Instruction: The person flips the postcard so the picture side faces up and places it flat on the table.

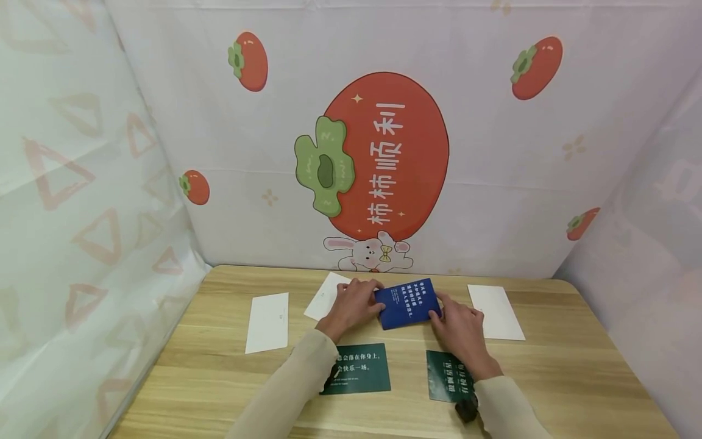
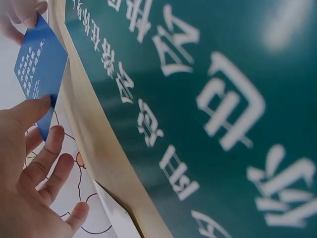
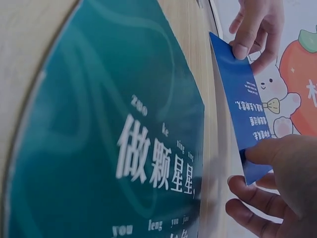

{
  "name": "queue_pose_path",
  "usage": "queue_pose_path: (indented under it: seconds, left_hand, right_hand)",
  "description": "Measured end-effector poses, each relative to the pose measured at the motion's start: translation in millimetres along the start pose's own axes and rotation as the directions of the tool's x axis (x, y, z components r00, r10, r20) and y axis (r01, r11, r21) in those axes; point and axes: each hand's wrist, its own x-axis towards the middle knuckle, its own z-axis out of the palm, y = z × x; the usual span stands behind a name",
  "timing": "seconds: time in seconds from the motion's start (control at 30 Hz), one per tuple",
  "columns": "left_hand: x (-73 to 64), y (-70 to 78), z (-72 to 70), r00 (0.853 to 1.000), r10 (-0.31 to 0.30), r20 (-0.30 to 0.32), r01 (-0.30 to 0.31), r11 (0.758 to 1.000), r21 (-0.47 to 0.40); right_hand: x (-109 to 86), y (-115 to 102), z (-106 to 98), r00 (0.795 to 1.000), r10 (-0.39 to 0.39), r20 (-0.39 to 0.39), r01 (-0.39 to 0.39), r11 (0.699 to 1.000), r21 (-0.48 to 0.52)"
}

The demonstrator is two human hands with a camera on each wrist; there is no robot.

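A blue card (image 1: 407, 303) with white writing is held between both hands above the far middle of the table. My left hand (image 1: 353, 306) pinches its left end; in the left wrist view the thumb lies on the printed face and the other fingers are spread behind. On the opposite end my right hand (image 1: 460, 326) grips the card, its thumb (image 3: 262, 151) pressed on the face. Below the left hand lies a green card (image 1: 362, 369) with white writing, partly covered by the sleeve. Another green card (image 1: 441, 375) lies partly under the right forearm.
A white card (image 1: 267, 323) lies at the left of the wooden table (image 1: 570, 378). A second white card (image 1: 323, 297) sits partly behind the left hand, and a third white card (image 1: 496, 312) is to the right. A patterned cloth (image 1: 493, 231) hangs behind the table.
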Motion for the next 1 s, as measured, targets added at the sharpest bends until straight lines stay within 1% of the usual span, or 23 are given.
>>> queue_pose_path:
  seconds: [0.1, 0.27, 0.37, 0.63, 0.87, 1.0]
  left_hand:
    - [-0.5, 0.4, 0.7, 1.0, -0.007, 0.008, 0.006, 1.0, 0.03]
    - [-1.6, 1.1, 3.0, 1.0, -0.018, 0.016, 0.016, 0.995, 0.099]
    - [-2.1, 1.2, 3.2, 1.0, -0.019, 0.02, 0.016, 0.991, 0.136]
    - [-2.7, -1.8, 5.5, 1.0, -0.003, 0.03, -0.003, 0.977, 0.215]
    - [-2.6, -2.9, 7.0, 0.999, 0.008, 0.04, -0.018, 0.967, 0.255]
    - [-3.9, -2.0, 5.9, 0.999, 0.009, 0.048, -0.022, 0.961, 0.274]
  right_hand:
    - [1.0, -1.9, 2.2, 1.0, -0.005, 0.003, 0.005, 0.999, -0.041]
    - [0.7, -5.3, 2.2, 0.999, -0.014, 0.035, 0.019, 0.992, -0.126]
    - [0.5, -6.5, 3.2, 0.999, -0.01, 0.047, 0.017, 0.988, -0.155]
    - [-0.5, -7.5, 6.0, 0.997, 0.006, 0.074, 0.005, 0.988, -0.156]
    - [-1.4, -9.3, 7.1, 0.997, -0.006, 0.07, 0.019, 0.984, -0.178]
    - [-2.6, -9.0, 7.9, 0.999, -0.028, 0.047, 0.036, 0.982, -0.187]
